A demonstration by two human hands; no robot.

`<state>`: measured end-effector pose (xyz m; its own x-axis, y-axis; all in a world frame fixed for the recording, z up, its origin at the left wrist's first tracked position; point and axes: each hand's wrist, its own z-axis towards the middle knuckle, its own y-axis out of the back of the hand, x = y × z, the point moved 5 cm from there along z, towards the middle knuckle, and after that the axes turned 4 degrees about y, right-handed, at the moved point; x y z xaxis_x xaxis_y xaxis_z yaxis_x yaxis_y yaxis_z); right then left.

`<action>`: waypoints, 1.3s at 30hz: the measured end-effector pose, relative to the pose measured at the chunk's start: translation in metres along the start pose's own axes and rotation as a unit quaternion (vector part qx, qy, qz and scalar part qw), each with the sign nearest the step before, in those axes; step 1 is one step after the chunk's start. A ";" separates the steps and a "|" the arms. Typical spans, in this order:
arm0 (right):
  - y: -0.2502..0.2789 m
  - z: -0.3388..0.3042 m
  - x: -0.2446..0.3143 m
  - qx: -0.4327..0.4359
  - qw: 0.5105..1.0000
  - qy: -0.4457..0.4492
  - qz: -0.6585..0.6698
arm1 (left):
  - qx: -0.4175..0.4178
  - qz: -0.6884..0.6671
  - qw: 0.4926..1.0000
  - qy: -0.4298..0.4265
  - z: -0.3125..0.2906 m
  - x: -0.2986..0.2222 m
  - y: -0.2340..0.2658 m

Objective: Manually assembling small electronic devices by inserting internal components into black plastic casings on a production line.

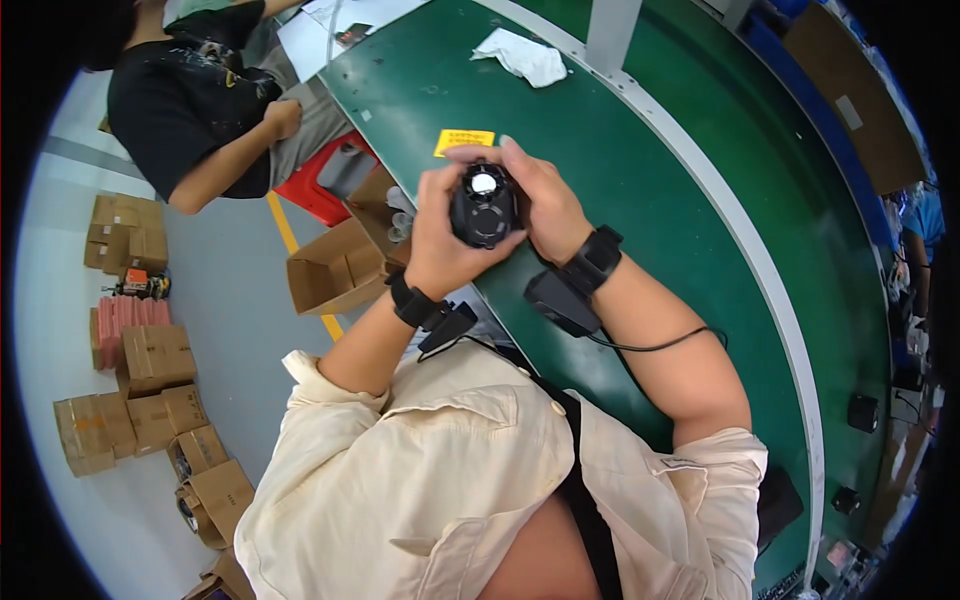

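Between my two hands is a black rounded device (pixel 487 222) with a bright white round lens or opening near its far end and a ring-marked disc on its nearer part. My left hand (pixel 437 225) wraps its left side, the thumb along the near edge. Around the right side curls my right hand (pixel 550 205), its fingers reaching over the far end. Both hands hold it above the left edge of the green table (pixel 620 220). Just beyond my fingertips a yellow label (pixel 464 141) lies on the table.
A crumpled white cloth (pixel 520 57) lies farther back. Left of the table stand an open cardboard box (pixel 335 268) and a red stool (pixel 318 190), with another person (pixel 200 110) beyond. Stacked cartons (pixel 158 357) line the left wall. A white rail (pixel 740 230) curves along the table's right.
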<state>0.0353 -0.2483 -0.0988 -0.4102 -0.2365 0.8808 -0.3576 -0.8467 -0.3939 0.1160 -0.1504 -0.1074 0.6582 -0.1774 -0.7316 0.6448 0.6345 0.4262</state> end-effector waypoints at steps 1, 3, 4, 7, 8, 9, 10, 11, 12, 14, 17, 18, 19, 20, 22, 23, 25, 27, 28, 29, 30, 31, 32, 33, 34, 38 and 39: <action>0.000 0.000 0.003 0.005 1.000 0.008 0.000 | -0.009 -0.003 1.000 -0.005 0.003 0.000 -0.001; -0.002 -0.001 0.006 0.022 0.999 0.031 0.004 | -0.019 -0.006 1.000 -0.009 0.000 0.000 -0.002; -0.002 -0.003 0.007 0.020 0.999 0.029 0.000 | -0.019 -0.001 1.000 -0.020 -0.001 -0.001 -0.002; -0.008 -0.011 0.013 0.030 0.996 0.068 -0.048 | -0.016 0.008 0.999 -0.044 -0.005 -0.006 -0.003; -0.009 -0.013 0.013 0.028 0.996 0.068 -0.051 | -0.016 0.011 0.999 -0.045 -0.006 -0.008 -0.003; -0.010 -0.014 0.014 0.033 0.994 0.079 -0.067 | -0.015 0.013 0.999 -0.046 -0.008 -0.010 -0.003; -0.010 -0.015 0.015 0.037 0.992 0.090 -0.083 | -0.015 0.014 0.999 -0.048 -0.008 -0.011 -0.003; -0.010 -0.015 0.017 0.041 0.989 0.101 -0.100 | -0.014 0.009 0.999 -0.049 -0.008 -0.011 -0.003; -0.011 -0.016 0.017 0.038 0.989 0.100 -0.106 | -0.011 0.008 0.999 -0.041 -0.008 -0.010 -0.003; -0.013 -0.016 0.013 0.016 0.987 0.066 -0.144 | -0.005 0.006 1.000 -0.023 -0.010 -0.007 -0.003; -0.011 -0.014 0.014 -0.007 0.984 0.042 -0.172 | 0.010 0.034 0.999 -0.023 -0.006 -0.010 -0.003; -0.010 -0.014 0.015 -0.013 0.984 0.036 -0.175 | 0.016 0.051 0.998 -0.021 -0.005 -0.012 -0.004; -0.009 -0.014 0.016 -0.017 0.983 0.030 -0.179 | 0.019 0.043 0.999 -0.020 -0.003 -0.012 -0.005; -0.007 -0.014 0.016 -0.023 0.982 0.027 -0.184 | 0.026 0.039 0.999 -0.018 -0.001 -0.013 -0.005; -0.004 -0.013 0.019 -0.015 0.975 0.052 -0.216 | 0.036 0.032 0.999 -0.019 0.006 -0.015 -0.006; -0.004 -0.012 0.021 -0.008 0.970 0.066 -0.234 | 0.034 0.025 0.999 -0.023 0.005 -0.017 -0.005; -0.005 -0.016 0.019 -0.017 0.964 0.072 -0.254 | 0.049 0.012 0.999 -0.008 0.001 -0.015 -0.005; -0.008 -0.014 0.020 -0.021 0.955 0.088 -0.281 | 0.044 -0.002 0.999 -0.019 0.008 -0.012 -0.004; -0.008 -0.016 0.017 -0.039 0.960 0.072 -0.268 | 0.065 -0.015 0.998 -0.007 0.008 -0.010 -0.005; -0.008 -0.015 0.016 -0.057 0.964 0.055 -0.254 | 0.087 -0.028 0.996 0.005 0.009 -0.007 -0.007; -0.007 -0.014 0.019 -0.076 0.968 0.039 -0.236 | 0.112 -0.037 0.993 0.017 0.013 -0.008 -0.007; -0.006 -0.010 0.028 -0.075 0.966 0.048 -0.242 | 0.108 -0.039 0.993 0.007 0.020 -0.011 -0.005; -0.001 -0.006 0.033 -0.092 0.973 0.023 -0.211 | 0.130 -0.059 0.990 -0.011 0.027 -0.013 -0.003; 0.005 -0.003 0.039 -0.108 0.978 -0.002 -0.178 | 0.153 -0.078 0.985 -0.029 0.033 -0.015 -0.001; 0.012 -0.001 0.045 -0.124 0.982 -0.026 -0.144 | 0.176 -0.095 0.979 -0.046 0.039 -0.015 0.001; 0.106 -0.003 0.107 -0.306 0.917 0.169 -0.194 | 0.136 -0.081 0.985 -0.065 0.058 -0.007 0.016; 0.142 -0.013 0.118 -0.374 0.875 0.212 -0.223 | 0.141 -0.085 0.984 -0.072 0.059 -0.004 0.017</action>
<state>-0.0752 -0.3902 -0.0541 -0.3071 0.3704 0.8767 -0.9456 -0.2224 -0.2373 0.1476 -0.1833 -0.0658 0.5666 -0.3806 -0.7308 0.8192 0.3561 0.4497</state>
